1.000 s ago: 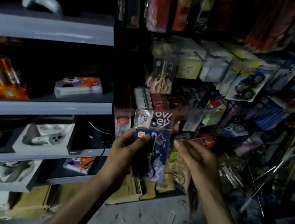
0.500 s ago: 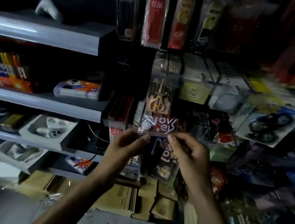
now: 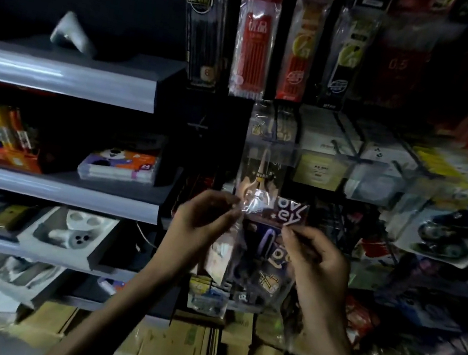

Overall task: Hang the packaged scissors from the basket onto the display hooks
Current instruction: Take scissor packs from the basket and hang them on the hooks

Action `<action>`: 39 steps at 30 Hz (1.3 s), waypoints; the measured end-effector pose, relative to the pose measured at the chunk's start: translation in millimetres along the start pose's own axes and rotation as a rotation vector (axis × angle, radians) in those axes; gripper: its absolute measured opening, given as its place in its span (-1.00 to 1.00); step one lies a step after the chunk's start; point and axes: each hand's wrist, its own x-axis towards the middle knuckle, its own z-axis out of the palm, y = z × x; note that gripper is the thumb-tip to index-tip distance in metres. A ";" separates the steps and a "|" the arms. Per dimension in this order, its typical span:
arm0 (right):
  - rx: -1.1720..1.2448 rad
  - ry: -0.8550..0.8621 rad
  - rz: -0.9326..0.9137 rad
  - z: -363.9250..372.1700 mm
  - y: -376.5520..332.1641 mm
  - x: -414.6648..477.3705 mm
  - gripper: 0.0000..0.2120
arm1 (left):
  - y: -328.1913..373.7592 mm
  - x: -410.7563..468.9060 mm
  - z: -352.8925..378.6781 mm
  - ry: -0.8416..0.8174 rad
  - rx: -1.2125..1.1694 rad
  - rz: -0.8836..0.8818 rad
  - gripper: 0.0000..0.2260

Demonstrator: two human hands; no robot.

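Note:
A clear pack of scissors point(image 3: 269, 246) with a dark blue card and white lettering on its header hangs between my hands at the display wall. My left hand point(image 3: 198, 230) pinches the header's left top corner. My right hand point(image 3: 316, 263) pinches its right side just under the header. Right above it, another pack with peach-handled scissors point(image 3: 261, 176) hangs on a display hook whose tip I cannot make out. The basket is out of view.
Grey shelves point(image 3: 49, 190) with boxed goods run along the left. Long pen packs point(image 3: 255, 34) hang above, white boxes point(image 3: 325, 149) and a tape pack point(image 3: 451, 234) to the right. Flattened cardboard boxes point(image 3: 190, 348) lie on the floor below.
Both hands have lifted the pack from waist height up to the hanging peach-handled scissors. My right hand now pinches the pack's upper right side, and my view has tilted upward.

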 end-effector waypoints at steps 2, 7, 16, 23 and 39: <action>-0.034 0.088 -0.017 -1.1 5.4 5.3 -0.96 | 2.0 18.9 -3.6 0.038 -0.003 0.038 -0.86; -0.082 0.191 0.035 -0.9 21.1 10.9 -0.90 | 17.0 53.2 -4.5 0.050 -0.023 0.026 -0.79; -0.002 0.270 0.039 19.5 28.7 32.9 -0.95 | 32.4 64.8 -0.4 -0.019 -0.095 0.004 -0.90; 0.066 0.252 0.036 34.6 18.9 49.5 -0.96 | 51.0 56.2 -3.5 -0.079 -0.176 0.043 -0.79; 0.146 0.208 0.106 59.8 -8.8 86.8 -0.82 | 62.2 63.8 -6.0 -0.060 0.087 0.213 -0.74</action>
